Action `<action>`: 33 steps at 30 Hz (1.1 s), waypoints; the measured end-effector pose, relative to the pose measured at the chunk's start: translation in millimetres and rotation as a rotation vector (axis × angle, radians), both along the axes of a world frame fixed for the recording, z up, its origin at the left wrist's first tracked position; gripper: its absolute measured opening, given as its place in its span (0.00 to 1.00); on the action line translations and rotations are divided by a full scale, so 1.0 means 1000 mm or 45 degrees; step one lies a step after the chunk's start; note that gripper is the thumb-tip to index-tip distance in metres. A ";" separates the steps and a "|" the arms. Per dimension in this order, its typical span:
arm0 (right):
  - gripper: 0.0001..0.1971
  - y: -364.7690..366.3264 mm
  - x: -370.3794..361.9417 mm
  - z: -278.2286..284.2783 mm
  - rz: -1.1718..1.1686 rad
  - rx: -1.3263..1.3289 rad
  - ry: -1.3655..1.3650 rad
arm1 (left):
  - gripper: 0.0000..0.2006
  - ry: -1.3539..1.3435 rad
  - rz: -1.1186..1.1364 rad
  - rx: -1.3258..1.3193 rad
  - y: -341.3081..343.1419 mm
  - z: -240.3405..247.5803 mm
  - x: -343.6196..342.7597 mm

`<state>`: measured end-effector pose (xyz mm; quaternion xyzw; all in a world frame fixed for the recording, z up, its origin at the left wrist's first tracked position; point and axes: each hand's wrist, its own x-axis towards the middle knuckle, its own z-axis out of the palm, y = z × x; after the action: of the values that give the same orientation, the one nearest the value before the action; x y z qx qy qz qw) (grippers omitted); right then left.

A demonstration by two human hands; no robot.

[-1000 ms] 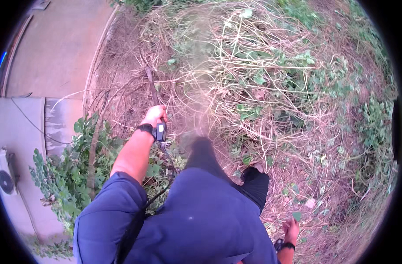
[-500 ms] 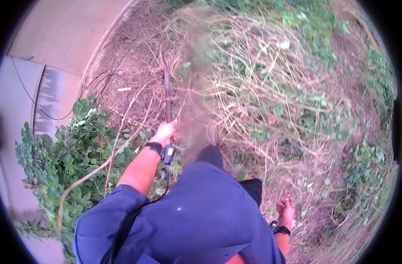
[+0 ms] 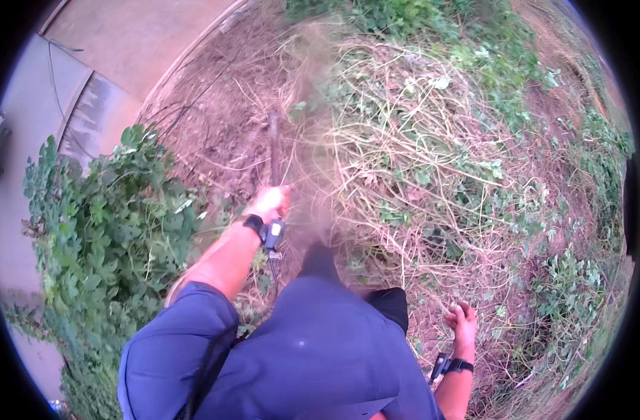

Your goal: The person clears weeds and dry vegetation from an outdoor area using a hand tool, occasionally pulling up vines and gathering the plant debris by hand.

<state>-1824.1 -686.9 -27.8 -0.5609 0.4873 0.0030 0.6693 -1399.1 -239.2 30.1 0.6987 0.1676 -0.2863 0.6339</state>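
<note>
My left hand [image 3: 269,203] is closed around a dark, straight rod [image 3: 274,150] that points away from me over bare soil. The rod's far end meets a tangle of dry roots and is blurred; what tool it belongs to, if any, I cannot tell. Low on the right, my right hand [image 3: 461,320] hangs beside my body, its fingers loosely bent and somewhat apart, with nothing visible in it. It is above a mat of dry, cut-looking vines [image 3: 418,147] mixed with wilted leaves. Each wrist has a black strap with a small device.
A dense leafy green plant [image 3: 110,231] grows at my left, beside a concrete slab [image 3: 145,42] with a curved edge. A thin dark cable [image 3: 52,77] lies on the paving. Green vines [image 3: 411,17] spread at the far side. A blurred vertical smear crosses the middle.
My view has shifted, with more of the leafy plant on the left. My left hand keeps its grip on the rod. The long pale branch beside my left arm is now mostly out of sight.
</note>
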 end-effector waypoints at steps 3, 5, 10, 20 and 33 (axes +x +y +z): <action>0.21 0.010 -0.095 -0.006 -0.252 0.099 0.213 | 0.08 0.154 -0.134 0.296 -0.057 0.035 -0.098; 0.15 0.019 -0.150 -0.031 -0.313 0.246 0.261 | 0.14 0.263 -0.195 0.473 -0.074 0.086 -0.142; 0.18 0.033 -0.133 -0.015 -0.198 0.385 0.489 | 0.15 0.261 0.015 0.478 -0.003 0.044 -0.107; 0.18 0.043 0.058 0.005 -0.018 0.240 0.156 | 0.15 0.081 -0.142 0.564 -0.024 0.081 -0.053; 0.18 0.034 0.041 0.031 -0.018 0.184 0.201 | 0.16 -0.483 -0.612 0.413 -0.111 0.167 -0.034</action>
<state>-1782.8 -652.8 3.5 -0.5058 0.5409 0.0776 0.6676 -1433.2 -350.6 196.7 0.8506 -0.0794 -0.2621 0.4488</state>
